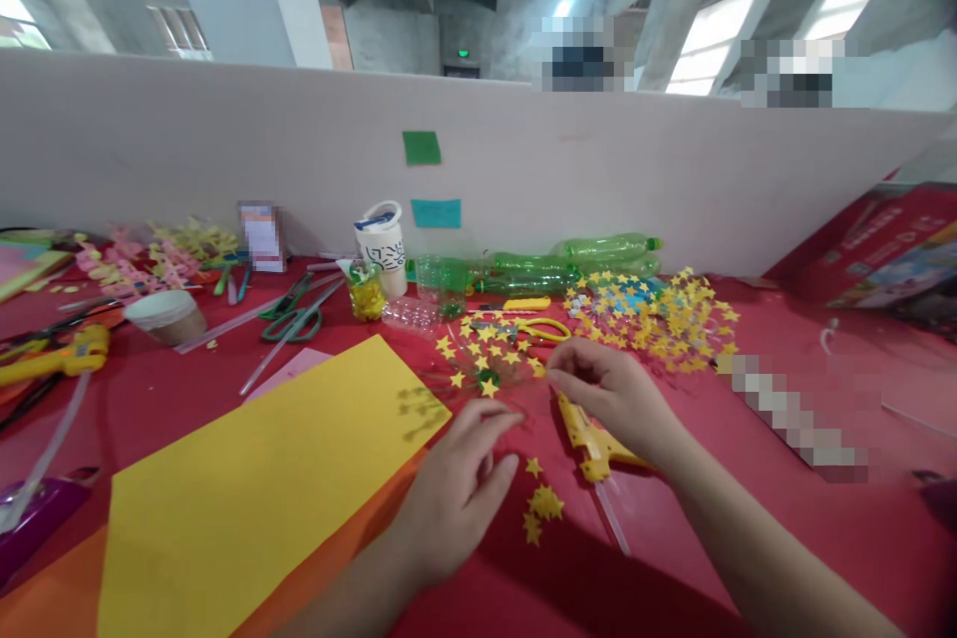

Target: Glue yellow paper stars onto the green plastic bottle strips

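On the red table (718,518), a cluster of yellow stars on thin stems (489,359) stands around a green center. Just in front of it is my left hand (468,478), fingers apart with nothing held in them. To the right, my right hand (598,384) has its thumb and fingertips together near one yellow star; whatever they pinch is too small to make out. Beneath that hand lies a yellow glue gun (590,444) with a clear glue stick (613,518) at its rear. Several loose yellow stars (545,503) lie between my hands.
Large yellow paper (276,478) covers the left foreground. Behind are green scissors (291,322), a white cup (381,249), green plastic bottles (538,271) and more yellow stars (673,319). A purple tool (45,518) is far left; a white partition (299,140) crosses the back.
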`<act>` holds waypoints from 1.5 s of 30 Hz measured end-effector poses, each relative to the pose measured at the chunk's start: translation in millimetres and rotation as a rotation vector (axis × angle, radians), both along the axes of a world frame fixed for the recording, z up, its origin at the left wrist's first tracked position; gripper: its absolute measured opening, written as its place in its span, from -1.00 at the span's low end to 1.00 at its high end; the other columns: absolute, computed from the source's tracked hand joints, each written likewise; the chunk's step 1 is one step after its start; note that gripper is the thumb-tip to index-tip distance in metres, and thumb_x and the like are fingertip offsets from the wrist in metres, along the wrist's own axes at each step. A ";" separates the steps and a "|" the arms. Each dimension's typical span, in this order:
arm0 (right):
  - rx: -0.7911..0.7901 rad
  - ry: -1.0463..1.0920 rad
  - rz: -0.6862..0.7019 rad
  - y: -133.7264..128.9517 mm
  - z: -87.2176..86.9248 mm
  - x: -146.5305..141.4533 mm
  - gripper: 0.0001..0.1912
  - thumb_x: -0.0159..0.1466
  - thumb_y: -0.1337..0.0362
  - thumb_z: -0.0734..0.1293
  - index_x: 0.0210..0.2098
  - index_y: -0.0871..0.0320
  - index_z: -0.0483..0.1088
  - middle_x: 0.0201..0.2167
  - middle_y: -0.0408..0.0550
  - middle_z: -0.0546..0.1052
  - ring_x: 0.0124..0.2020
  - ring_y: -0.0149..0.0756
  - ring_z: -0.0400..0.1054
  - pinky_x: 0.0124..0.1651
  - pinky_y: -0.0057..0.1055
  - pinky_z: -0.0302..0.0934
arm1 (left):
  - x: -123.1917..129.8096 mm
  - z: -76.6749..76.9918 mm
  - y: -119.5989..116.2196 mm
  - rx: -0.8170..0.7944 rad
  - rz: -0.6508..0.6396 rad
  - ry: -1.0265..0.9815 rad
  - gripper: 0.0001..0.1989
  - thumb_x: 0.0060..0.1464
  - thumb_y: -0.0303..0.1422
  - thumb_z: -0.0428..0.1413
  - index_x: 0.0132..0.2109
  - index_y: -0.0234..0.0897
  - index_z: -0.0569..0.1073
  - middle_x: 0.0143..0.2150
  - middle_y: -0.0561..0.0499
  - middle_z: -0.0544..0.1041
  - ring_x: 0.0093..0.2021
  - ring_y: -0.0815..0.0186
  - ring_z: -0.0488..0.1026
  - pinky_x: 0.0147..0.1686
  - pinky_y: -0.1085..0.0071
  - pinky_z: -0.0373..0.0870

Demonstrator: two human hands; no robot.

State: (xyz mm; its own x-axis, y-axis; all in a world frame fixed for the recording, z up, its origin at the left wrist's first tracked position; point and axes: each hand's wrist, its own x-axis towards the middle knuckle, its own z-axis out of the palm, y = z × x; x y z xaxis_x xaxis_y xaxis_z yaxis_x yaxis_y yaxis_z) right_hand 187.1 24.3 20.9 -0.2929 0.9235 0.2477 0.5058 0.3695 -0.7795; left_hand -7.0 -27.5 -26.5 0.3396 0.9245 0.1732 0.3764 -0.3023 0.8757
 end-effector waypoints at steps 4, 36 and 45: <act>-0.112 0.033 -0.004 4.8 -4.6 0.9 -0.93 0.19 0.31 0.21 -0.42 0.14 0.28 -0.64 -0.28 0.24 -0.63 -0.50 0.09 -0.57 -0.56 -0.05 | 6.0 -10.9 -4.4 0.071 -0.046 0.182 -0.53 0.13 -0.24 -0.09 0.20 -0.11 0.17 0.30 -0.10 0.02 0.12 0.12 0.22 0.07 0.18 0.20; -0.472 0.051 0.073 15.0 -10.6 -7.2 -0.92 0.17 0.29 0.21 -0.46 0.13 0.26 -0.74 -0.33 0.21 -0.73 -0.53 0.10 -0.66 -0.60 -0.10 | 15.2 -34.6 6.2 0.137 -0.009 0.401 -0.47 0.19 -0.34 -0.17 0.28 -0.29 -0.06 0.33 -0.08 -0.04 0.30 0.26 -0.08 0.21 0.22 0.03; -0.437 0.038 0.005 18.5 -20.2 -12.5 -0.92 0.15 0.29 0.21 -0.46 0.13 0.28 -0.77 -0.34 0.20 -0.76 -0.53 0.08 -0.65 -0.58 -0.10 | 15.1 -37.3 5.2 0.145 0.002 0.449 -0.47 0.18 -0.35 -0.16 0.28 -0.32 -0.04 0.33 -0.09 -0.02 0.29 0.25 -0.06 0.19 0.21 0.06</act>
State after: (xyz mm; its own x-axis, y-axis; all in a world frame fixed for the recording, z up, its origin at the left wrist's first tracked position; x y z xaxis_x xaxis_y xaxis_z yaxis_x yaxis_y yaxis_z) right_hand 174.6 42.8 0.7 -0.2957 0.9426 -0.1552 0.4732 0.0034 -0.8809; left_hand 8.0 -22.4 -63.8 0.4083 0.9025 0.1371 0.7091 -0.4082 0.5750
